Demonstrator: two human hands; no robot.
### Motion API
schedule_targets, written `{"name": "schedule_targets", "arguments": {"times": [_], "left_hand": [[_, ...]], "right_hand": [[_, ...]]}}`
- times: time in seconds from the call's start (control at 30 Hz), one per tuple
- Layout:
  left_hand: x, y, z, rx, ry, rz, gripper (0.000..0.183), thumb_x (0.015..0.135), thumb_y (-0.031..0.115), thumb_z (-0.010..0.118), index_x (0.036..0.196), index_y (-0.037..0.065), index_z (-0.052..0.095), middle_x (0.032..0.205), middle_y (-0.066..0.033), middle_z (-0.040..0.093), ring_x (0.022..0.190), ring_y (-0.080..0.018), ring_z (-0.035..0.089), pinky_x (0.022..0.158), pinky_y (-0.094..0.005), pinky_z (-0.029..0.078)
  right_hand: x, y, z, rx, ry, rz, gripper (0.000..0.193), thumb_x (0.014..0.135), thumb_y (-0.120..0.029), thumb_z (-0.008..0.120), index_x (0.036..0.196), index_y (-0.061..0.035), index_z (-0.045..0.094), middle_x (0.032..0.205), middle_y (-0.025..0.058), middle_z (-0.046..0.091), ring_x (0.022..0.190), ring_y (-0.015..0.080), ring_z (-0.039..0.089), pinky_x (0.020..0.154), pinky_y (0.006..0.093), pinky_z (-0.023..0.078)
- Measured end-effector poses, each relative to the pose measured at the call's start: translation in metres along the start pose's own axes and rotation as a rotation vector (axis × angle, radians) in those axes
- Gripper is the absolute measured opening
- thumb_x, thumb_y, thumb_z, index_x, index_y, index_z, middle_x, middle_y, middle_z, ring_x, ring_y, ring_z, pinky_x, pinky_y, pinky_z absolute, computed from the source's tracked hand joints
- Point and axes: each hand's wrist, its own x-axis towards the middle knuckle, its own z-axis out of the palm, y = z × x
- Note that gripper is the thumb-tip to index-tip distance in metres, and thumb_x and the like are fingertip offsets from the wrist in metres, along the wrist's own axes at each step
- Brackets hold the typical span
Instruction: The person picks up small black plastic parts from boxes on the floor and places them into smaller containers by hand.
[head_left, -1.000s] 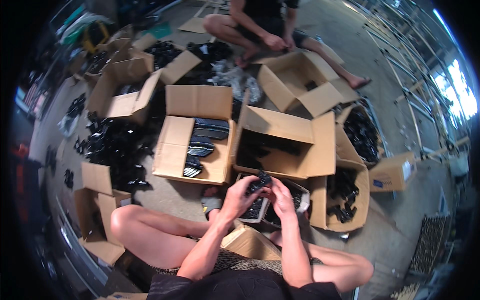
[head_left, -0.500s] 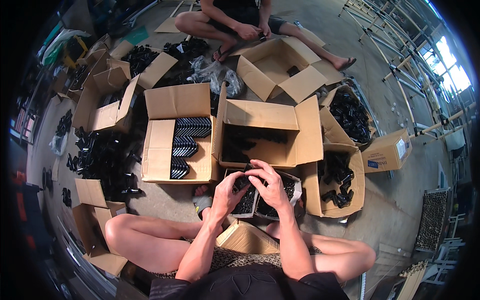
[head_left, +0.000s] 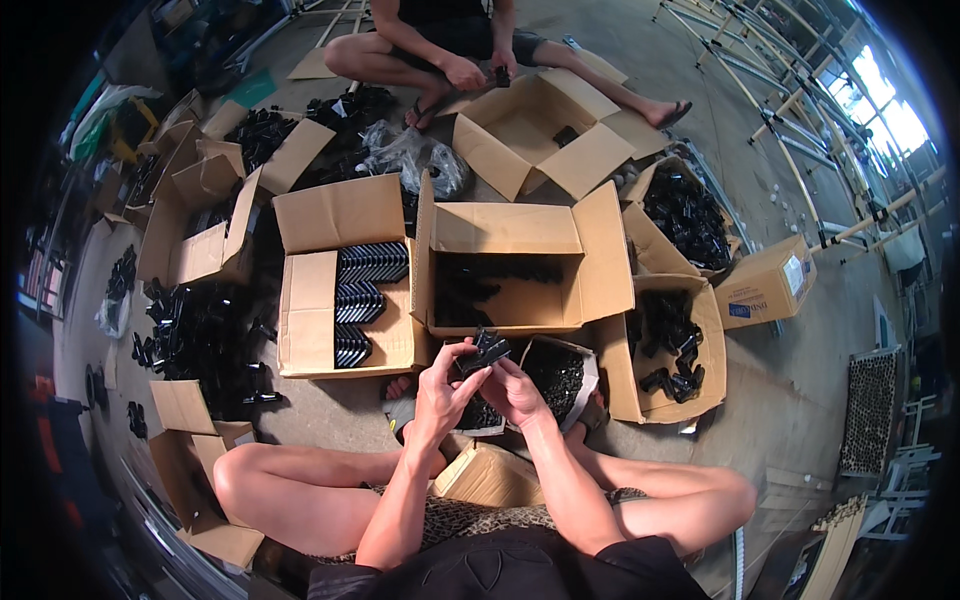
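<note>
Both hands meet above two small boxes, around a black pipe joint [head_left: 486,350]. Its upper part sticks out past the fingertips. My left hand [head_left: 440,393] has its thumb and fingers closed on the joint's left side. From below, my right hand [head_left: 517,392] pinches the joint's right side. One small box [head_left: 596,382] is full of little dark pieces, too small to name; the other small box [head_left: 488,432] is partly hidden behind my hands. Just beyond stands an open carton [head_left: 510,226] with more black joints inside.
At left, a carton [head_left: 300,300] holds black joints in neat rows. Loose black joints [head_left: 195,335] lie heaped beside it. Another carton [head_left: 712,395] with joints stands at right. Across from me sits another person [head_left: 450,40], with an open box [head_left: 490,150] between their legs. Pipe racks [head_left: 800,130] stand far right.
My hands have turned the joint and hold it lower on its sides, so more of it shows. My right hand has shifted down and left. The view has swung slightly.
</note>
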Motion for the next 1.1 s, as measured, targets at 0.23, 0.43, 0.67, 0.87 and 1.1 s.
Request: {"name": "schedule_targets", "arguments": {"times": [0.23, 0.43, 0.67, 0.87, 1.1], "left_hand": [[0.000, 0.001, -0.007, -0.014, 0.170, -0.011, 0.029, 0.086, 0.007, 0.073, 0.113, 0.001, 0.066, 0.098, -0.0111, 0.072, 0.086, -0.0158, 0.070, 0.076, -0.0277, 0.054], [0.002, -0.015, -0.012, -0.055, 0.126, -0.022, 0.033, 0.088, 0.000, 0.071, 0.120, -0.002, 0.066, 0.099, -0.0076, 0.072, 0.088, -0.0091, 0.065, 0.079, -0.0221, 0.053], [0.005, -0.024, -0.012, -0.069, 0.156, -0.048, 0.034, 0.084, 0.007, 0.076, 0.117, 0.001, 0.070, 0.099, -0.0092, 0.073, 0.088, -0.0117, 0.067, 0.078, -0.0241, 0.053], [0.009, -0.033, -0.021, -0.111, 0.064, -0.111, 0.035, 0.086, 0.010, 0.075, 0.120, 0.003, 0.070, 0.097, -0.0068, 0.071, 0.087, -0.0106, 0.064, 0.080, -0.0235, 0.050], [0.010, -0.033, -0.029, -0.050, -0.056, -0.108, 0.033, 0.089, 0.007, 0.072, 0.122, 0.001, 0.068, 0.099, -0.0044, 0.071, 0.089, -0.0072, 0.062, 0.079, -0.0210, 0.049]], "right_hand": [[-0.003, -0.011, 0.019, 0.033, -0.029, -0.068, 0.038, 0.099, -0.023, 0.060, 0.134, -0.0093, 0.054, 0.123, 0.0063, 0.064, 0.114, 0.0247, 0.062, 0.097, 0.0396, 0.051], [-0.005, -0.019, 0.020, -0.240, 0.016, -0.057, 0.039, 0.097, -0.021, 0.064, 0.132, -0.0080, 0.055, 0.120, 0.0060, 0.065, 0.112, 0.0189, 0.063, 0.095, 0.0361, 0.052], [-0.003, -0.014, 0.031, -0.446, 0.011, -0.076, 0.038, 0.096, -0.020, 0.066, 0.131, -0.0054, 0.057, 0.119, 0.0035, 0.065, 0.108, 0.0129, 0.061, 0.090, 0.0297, 0.049], [-0.002, -0.013, 0.029, -0.487, -0.013, -0.071, 0.041, 0.094, -0.022, 0.069, 0.130, -0.0043, 0.058, 0.119, 0.0031, 0.065, 0.108, 0.0112, 0.058, 0.091, 0.0294, 0.048], [-0.004, -0.012, 0.027, -0.517, 0.012, -0.062, 0.040, 0.094, -0.023, 0.069, 0.128, -0.0032, 0.059, 0.119, 0.0029, 0.064, 0.106, 0.0104, 0.058, 0.091, 0.0283, 0.047]]}}
